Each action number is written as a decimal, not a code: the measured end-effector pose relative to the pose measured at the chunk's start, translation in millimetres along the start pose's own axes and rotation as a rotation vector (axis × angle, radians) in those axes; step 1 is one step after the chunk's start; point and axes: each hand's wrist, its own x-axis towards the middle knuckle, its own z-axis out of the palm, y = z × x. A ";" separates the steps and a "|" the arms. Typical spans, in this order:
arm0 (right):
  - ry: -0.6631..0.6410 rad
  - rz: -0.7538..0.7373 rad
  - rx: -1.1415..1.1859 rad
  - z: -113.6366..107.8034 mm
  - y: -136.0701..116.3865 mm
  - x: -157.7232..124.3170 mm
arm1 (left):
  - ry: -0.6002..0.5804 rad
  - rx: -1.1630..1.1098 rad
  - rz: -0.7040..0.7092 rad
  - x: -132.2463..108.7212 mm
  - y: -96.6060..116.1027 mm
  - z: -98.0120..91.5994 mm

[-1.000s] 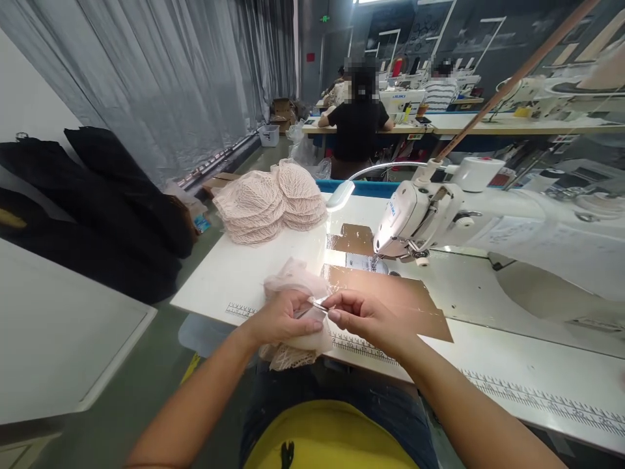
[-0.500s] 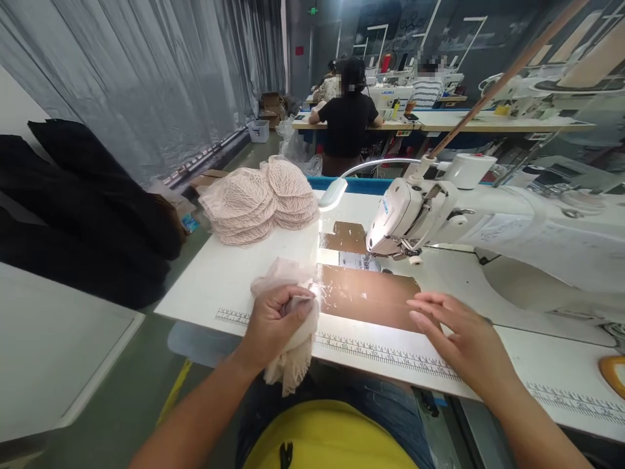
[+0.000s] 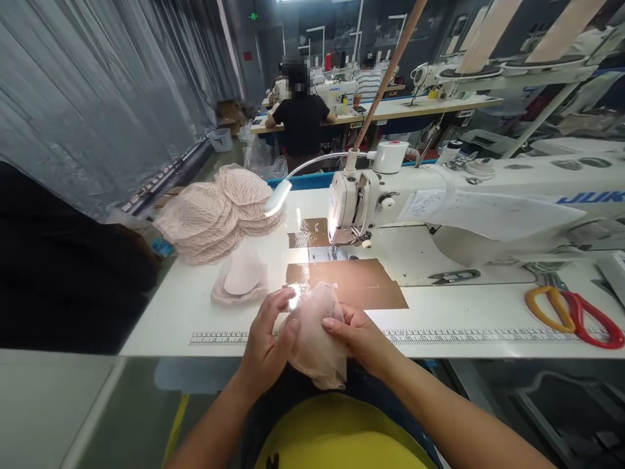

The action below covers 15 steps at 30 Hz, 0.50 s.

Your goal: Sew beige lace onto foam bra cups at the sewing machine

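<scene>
My right hand is closed, thumb and fingers pinching a piece of sheer pale-pink fabric at its right side. The fabric hangs over the table's front edge in front of me. My left hand is at its left side, thumb touching the fabric and fingers apart. Left of the hands, another sheer fabric piece lies on the table with a smooth pale oval on top. Behind it is a stack of beige lace bra cups.
The sewing machine stands beyond my hands, with brown sheets around its needle plate and a lit lamp. Thread snips and scissors lie right. A printed ruler runs along the front edge. Ahead sits a co-worker.
My right hand has come left from the brown sheet and taken hold of sheer fabric. A fabric piece now lies left on the table. The lace-edged bundle in my left hand no longer shows. The view has turned right.
</scene>
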 end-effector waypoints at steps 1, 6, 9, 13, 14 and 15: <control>-0.026 -0.001 0.021 1.6 -0.8 -0.7 | -0.018 -0.002 -0.069 0.4 -0.6 -1.8; -0.061 -0.023 -0.027 6.5 -2.8 -0.1 | -0.216 -0.027 -0.302 0.5 -0.2 -4.4; -0.055 -0.066 -0.224 4.1 -7.6 3.6 | -0.159 -0.048 -0.304 -0.4 8.0 -23.8; -0.076 -0.269 -0.735 9.3 -24.0 19.8 | 0.104 -0.099 -0.340 3.3 26.9 -80.6; -0.085 -0.335 -0.888 14.5 -28.1 27.6 | 0.194 -0.079 -0.329 6.6 30.1 -97.8; -0.100 -0.397 -1.038 21.3 -31.3 37.1 | 0.258 -0.045 -0.318 11.0 31.4 -115.0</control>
